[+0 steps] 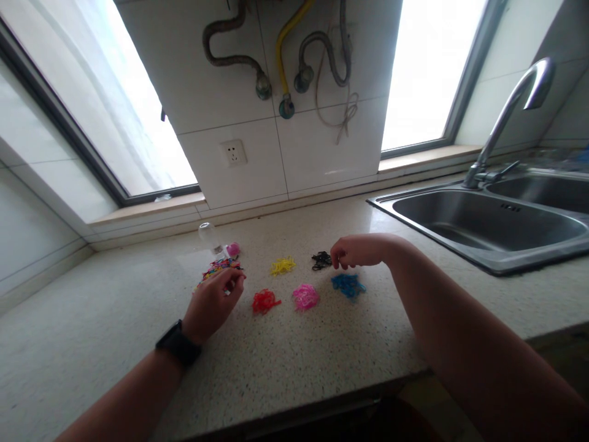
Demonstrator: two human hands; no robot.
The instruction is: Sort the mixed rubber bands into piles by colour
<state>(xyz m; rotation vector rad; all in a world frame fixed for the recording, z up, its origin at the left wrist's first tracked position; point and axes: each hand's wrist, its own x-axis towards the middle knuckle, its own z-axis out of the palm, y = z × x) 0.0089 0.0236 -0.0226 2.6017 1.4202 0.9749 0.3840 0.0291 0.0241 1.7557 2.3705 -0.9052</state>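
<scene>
My left hand (215, 304), with a dark watch (178, 344) on its wrist, hangs over the near edge of a mixed-colour heap of small rubber bands (223, 265). Its thumb and forefinger are pinched together; what they hold is too small to name. My right hand (353, 250) is closed just right of a black pile of bands (321, 260), fingertips pointing down, their contents hidden. Below it lies a blue pile (348, 286). Between my hands are a yellow pile (283, 265), a red pile (265, 301) and a pink pile (305, 297).
A clear container (208, 234) lies behind the mixed heap, beside a pink round object (233, 249). At the right, a steel sink (501, 261) with a tall faucet (497, 129) is set into the speckled counter (313, 356). Hoses (288, 55) and a socket (233, 153) are on the wall.
</scene>
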